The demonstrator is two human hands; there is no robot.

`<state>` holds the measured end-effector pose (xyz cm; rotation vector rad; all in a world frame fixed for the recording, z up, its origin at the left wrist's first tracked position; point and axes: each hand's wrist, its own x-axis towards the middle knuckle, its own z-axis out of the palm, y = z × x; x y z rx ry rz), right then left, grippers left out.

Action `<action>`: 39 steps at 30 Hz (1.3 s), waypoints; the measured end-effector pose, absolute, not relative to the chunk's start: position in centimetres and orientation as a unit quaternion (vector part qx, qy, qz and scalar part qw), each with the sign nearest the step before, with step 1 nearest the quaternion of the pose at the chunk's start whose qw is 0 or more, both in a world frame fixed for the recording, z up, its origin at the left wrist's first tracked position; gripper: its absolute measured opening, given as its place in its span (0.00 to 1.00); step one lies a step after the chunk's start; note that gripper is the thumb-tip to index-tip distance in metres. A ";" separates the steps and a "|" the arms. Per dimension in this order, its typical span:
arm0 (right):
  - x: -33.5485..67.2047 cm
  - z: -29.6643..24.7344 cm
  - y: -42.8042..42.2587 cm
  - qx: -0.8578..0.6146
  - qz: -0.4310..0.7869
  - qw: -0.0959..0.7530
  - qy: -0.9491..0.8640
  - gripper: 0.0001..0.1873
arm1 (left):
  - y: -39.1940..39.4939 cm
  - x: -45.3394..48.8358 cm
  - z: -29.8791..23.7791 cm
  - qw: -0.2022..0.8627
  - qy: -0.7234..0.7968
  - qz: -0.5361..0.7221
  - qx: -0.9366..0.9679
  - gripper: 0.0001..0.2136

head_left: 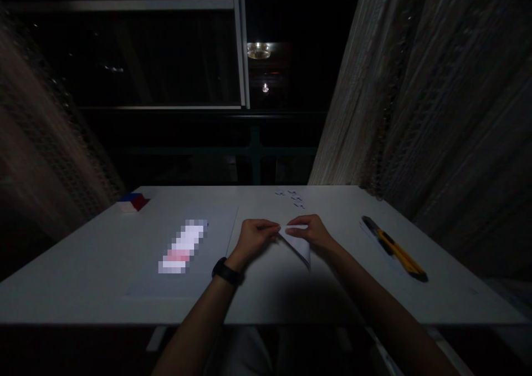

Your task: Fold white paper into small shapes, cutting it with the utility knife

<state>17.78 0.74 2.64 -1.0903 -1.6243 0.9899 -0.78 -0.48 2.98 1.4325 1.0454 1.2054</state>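
A small folded white paper (300,247) lies on the white table (83,276) in front of me. My left hand (254,236), with a dark watch on its wrist, pinches the paper's upper left corner. My right hand (311,230) pinches the same top edge from the right, fingertips almost meeting the left hand's. The paper's pointed end hangs toward me below the right hand.
A yellow and black utility knife (394,248) lies to the right. A large pale sheet (183,254) lies to the left. A red, white and blue cube (132,201) sits at the far left corner. Small paper scraps (293,197) lie near the far edge. Curtains flank a dark window.
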 end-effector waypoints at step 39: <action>16.8 1.6 1.0 -0.416 0.623 0.514 -0.418 0.13 | 0.7 -0.9 2.1 0.554 0.421 0.562 0.448 0.15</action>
